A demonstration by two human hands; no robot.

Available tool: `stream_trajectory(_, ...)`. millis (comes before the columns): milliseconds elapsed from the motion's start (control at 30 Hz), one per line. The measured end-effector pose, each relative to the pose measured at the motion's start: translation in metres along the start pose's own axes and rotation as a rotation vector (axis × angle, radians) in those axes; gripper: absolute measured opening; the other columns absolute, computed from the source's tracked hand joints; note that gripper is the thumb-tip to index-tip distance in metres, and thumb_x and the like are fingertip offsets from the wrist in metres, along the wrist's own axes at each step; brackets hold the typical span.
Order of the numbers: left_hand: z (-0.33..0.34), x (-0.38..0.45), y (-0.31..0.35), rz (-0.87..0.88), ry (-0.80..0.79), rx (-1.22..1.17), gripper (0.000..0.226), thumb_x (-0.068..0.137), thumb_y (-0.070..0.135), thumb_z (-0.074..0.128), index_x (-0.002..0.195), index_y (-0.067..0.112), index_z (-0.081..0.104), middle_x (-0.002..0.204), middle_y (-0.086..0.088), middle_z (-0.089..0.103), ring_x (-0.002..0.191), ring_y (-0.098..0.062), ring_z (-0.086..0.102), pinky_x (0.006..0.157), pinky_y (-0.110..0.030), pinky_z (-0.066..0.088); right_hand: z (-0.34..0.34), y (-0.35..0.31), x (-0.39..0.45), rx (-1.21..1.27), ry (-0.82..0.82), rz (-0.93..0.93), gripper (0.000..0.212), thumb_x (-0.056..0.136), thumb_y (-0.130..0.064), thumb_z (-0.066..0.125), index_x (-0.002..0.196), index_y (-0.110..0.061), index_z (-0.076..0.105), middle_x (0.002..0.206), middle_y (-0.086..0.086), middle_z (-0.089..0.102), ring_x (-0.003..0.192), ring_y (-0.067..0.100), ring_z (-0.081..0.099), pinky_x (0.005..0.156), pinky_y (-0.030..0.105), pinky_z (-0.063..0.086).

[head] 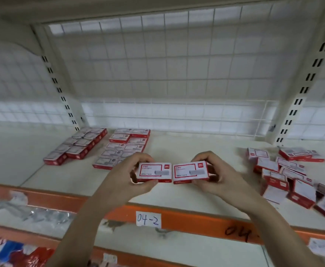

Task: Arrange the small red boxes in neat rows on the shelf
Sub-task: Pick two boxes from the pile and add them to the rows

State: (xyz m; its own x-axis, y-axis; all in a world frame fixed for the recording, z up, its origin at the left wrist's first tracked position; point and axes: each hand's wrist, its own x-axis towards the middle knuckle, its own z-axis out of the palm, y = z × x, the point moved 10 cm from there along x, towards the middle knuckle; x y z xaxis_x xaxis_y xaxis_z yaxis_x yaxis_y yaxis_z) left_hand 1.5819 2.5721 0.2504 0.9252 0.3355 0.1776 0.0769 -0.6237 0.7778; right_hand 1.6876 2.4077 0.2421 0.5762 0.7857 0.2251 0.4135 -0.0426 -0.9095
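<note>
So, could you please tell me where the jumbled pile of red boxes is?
In the head view, the jumbled pile lies at the shelf's right end, beside the right hand, near the right slotted upright.

At the centre of the frame we see two small red boxes, the left box (155, 172) and the right box (190, 172), white labels up, held end to end and touching above the shelf (196, 149). Left of centre lie two tidy double rows, the far-left rows (77, 146) and the nearer rows (123, 147). At the right edge sits a jumbled pile (290, 174), boxes tilted and overlapping.
</note>
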Motion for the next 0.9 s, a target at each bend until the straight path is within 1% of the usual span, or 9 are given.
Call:
stream_trajectory(100, -0.033, 0.011, -0.020, 0.012, 0.000, 0.039, 0.034, 0.074, 0.025, 0.077, 0.097, 0.040, 0.057, 0.097, 0.034, 0.059, 0.087, 0.005, 0.059, 0.071, -0.019, 0.049, 0.024, -0.002, 0.038, -0.039, 0.000, -0.013, 0.028, 0.076, -0.024, 0.070, 0.098, -0.032, 0.055, 0.095, -0.009, 0.064, 0.088, 0.026, 0.059, 0.073, 0.038, 0.050)
stream_trajectory(200, -0.059, 0.026, -0.041, 0.032, -0.014, 0.074, 0.036, 0.074, 0.021, 0.078, 0.099, 0.038, 0.058, 0.104, 0.051, 0.044, 0.090, 0.000, 0.063, 0.077, -0.022, 0.053, 0.044, 0.002, 0.076, -0.091, -0.002, -0.010, 0.026, 0.081, -0.018, 0.070, 0.097, -0.030, 0.054, 0.094, -0.012, 0.063, 0.087, 0.027, 0.058, 0.067, 0.024, 0.044)
stream_trajectory(267, -0.075, 0.039, -0.059, 0.031, -0.019, 0.149, 0.038, 0.073, 0.026, 0.078, 0.103, 0.038, 0.058, 0.123, 0.036, 0.038, 0.090, 0.003, 0.062, 0.079, -0.015, 0.049, 0.054, 0.005, 0.100, -0.127, 0.006, -0.004, 0.023, 0.082, -0.018, 0.069, 0.097, -0.027, 0.054, 0.095, -0.012, 0.062, 0.086, 0.026, 0.057, 0.066, 0.019, 0.042)
stream_trajectory(300, -0.082, 0.046, -0.067, 0.033, -0.025, 0.170, 0.038, 0.074, 0.026, 0.077, 0.105, 0.037, 0.057, 0.123, 0.029, 0.041, 0.084, 0.007, 0.062, 0.072, -0.008, 0.045, 0.059, 0.007, 0.111, -0.143, 0.012, 0.003, 0.022, 0.082, -0.020, 0.069, 0.097, -0.026, 0.054, 0.096, -0.011, 0.062, 0.084, 0.024, 0.057, 0.066, 0.018, 0.042)
stream_trajectory(367, -0.091, 0.059, -0.080, 0.032, -0.047, 0.199, 0.037, 0.077, 0.027, 0.075, 0.108, 0.034, 0.056, 0.113, 0.025, 0.055, 0.074, 0.014, 0.059, 0.060, -0.002, 0.040, 0.067, 0.012, 0.133, -0.167, 0.030, 0.027, 0.022, 0.082, -0.025, 0.069, 0.098, -0.026, 0.054, 0.097, -0.011, 0.062, 0.079, 0.017, 0.054, 0.066, 0.016, 0.043)
stream_trajectory(467, -0.103, 0.078, -0.096, 0.044, -0.053, 0.248, 0.037, 0.077, 0.029, 0.075, 0.108, 0.031, 0.056, 0.105, 0.019, 0.061, 0.081, 0.012, 0.056, 0.063, -0.002, 0.039, 0.076, 0.027, 0.164, -0.184, 0.068, 0.078, 0.024, 0.081, -0.030, 0.070, 0.100, -0.024, 0.055, 0.100, -0.010, 0.063, 0.077, 0.011, 0.053, 0.064, 0.014, 0.043)
stream_trajectory(567, -0.109, 0.093, -0.114, 0.029, -0.081, 0.262, 0.038, 0.076, 0.031, 0.075, 0.108, 0.034, 0.055, 0.104, 0.018, 0.061, 0.085, 0.009, 0.054, 0.064, -0.006, 0.037, 0.084, 0.043, 0.190, -0.217, 0.090, 0.131, 0.025, 0.080, -0.030, 0.070, 0.100, -0.024, 0.057, 0.102, -0.008, 0.065, 0.079, 0.011, 0.055, 0.066, 0.015, 0.041)
stream_trajectory(767, -0.119, 0.110, -0.142, 0.013, -0.094, 0.223, 0.034, 0.078, 0.032, 0.074, 0.102, 0.039, 0.052, 0.094, 0.023, 0.058, 0.076, 0.009, 0.053, 0.061, -0.008, 0.039, 0.092, 0.068, 0.222, -0.305, 0.148, 0.200, 0.033, 0.078, -0.029, 0.073, 0.108, -0.020, 0.061, 0.102, -0.008, 0.061, 0.075, 0.000, 0.050, 0.066, 0.013, 0.036)
stream_trajectory(900, -0.123, 0.117, -0.158, -0.019, -0.067, 0.146, 0.035, 0.074, 0.036, 0.076, 0.098, 0.044, 0.052, 0.101, 0.018, 0.063, 0.090, -0.008, 0.061, 0.080, -0.024, 0.048, 0.093, 0.080, 0.232, -0.383, 0.193, 0.204, 0.041, 0.076, -0.031, 0.074, 0.114, -0.019, 0.062, 0.106, -0.005, 0.048, 0.102, 0.010, 0.047, 0.087, 0.020, 0.035)
